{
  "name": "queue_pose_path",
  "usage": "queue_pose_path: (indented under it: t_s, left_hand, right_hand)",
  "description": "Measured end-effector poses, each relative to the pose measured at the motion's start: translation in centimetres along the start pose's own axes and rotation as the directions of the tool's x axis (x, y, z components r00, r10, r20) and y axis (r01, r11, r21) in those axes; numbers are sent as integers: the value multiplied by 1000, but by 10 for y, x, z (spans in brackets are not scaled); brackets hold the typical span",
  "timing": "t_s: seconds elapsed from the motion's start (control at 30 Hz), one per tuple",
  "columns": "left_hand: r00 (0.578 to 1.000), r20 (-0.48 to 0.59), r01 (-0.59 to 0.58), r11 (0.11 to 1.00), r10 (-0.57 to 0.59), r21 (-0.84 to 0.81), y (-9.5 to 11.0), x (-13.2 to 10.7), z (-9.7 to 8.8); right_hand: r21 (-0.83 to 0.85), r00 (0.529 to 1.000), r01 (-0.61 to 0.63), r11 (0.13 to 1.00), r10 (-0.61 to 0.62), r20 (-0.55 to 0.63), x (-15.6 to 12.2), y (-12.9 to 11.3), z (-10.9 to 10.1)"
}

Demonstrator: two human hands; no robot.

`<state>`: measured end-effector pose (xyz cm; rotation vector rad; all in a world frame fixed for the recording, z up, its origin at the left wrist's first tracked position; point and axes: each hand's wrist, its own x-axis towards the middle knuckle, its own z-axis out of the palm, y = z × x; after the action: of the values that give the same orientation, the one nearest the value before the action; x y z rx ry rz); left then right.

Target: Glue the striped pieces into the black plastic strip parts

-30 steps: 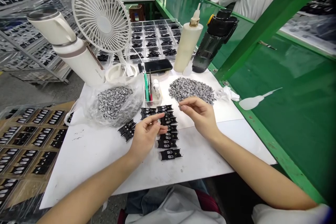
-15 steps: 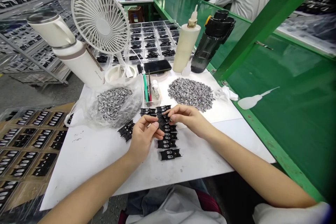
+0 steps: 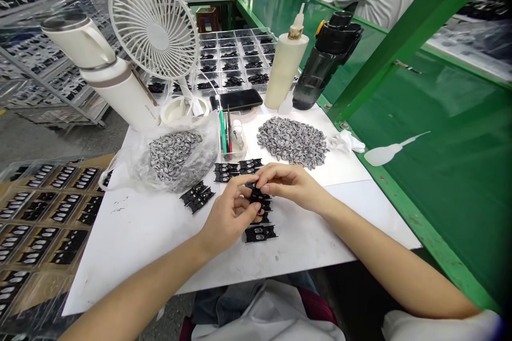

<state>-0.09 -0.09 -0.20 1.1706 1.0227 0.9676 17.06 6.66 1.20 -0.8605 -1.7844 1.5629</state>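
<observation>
Left hand [image 3: 230,213] and right hand [image 3: 294,184] pinch a small black plastic piece [image 3: 256,193] above the white tabletop [image 3: 132,240].

Both hands are closed, their fingers meeting on the partly hidden piece. The work in hand looks like handling these pieces one at a time, and this one seems to call for both hands staying on it. Just nearer than the held piece lies another black piece [image 3: 260,233], with a small black cluster [image 3: 197,197] to its left. Beyond the held piece sit a short row of black pieces [image 3: 238,168], a heap of grey patterned bits [image 3: 292,141], a plastic bag [image 3: 128,168] of similar bits, then a compartment tray [image 3: 232,58].
</observation>
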Motion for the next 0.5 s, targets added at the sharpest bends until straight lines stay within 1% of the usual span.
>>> queue_pose_path:
  t_s: [0.03,0.1,0.17,0.2,0.27,0.3,0.4,0.5]
  left_hand:
    - [1000,-6,-10,1000,10,2,1,0,0]
    - [999,-39,-13,1000,12,-9,2,1,1]
    - [997,-77,10,1000,-12,-20,1,2,0]
    - [996,-90,24,1000,-25,-11,0,2,0]
    - [994,-111,30,998,-24,57,-1,2,-1]
    - [993,-118,17,994,-4,110,-1,2,-2]
    - [986,-128,-63,959,102,276,0,1,-3]
    - [971,-125,-124,880,202,459,1,0,-4]
  right_hand:
    - [-22,999,38,999,-39,-36,0,0,0]
    - [-60,982,109,992,-117,-150,1,1,0]
    - [-84,953,145,986,-163,-256,1,1,-1]
    - [-96,943,151,984,-172,-284,1,1,0]
    - [-135,938,144,980,-179,-296,0,1,1]
    - [-163,940,142,976,-184,-287,-1,1,2]
    - [-247,942,164,955,-226,-247,-3,1,8]
    - [-332,942,193,923,-269,-200,-5,0,13]
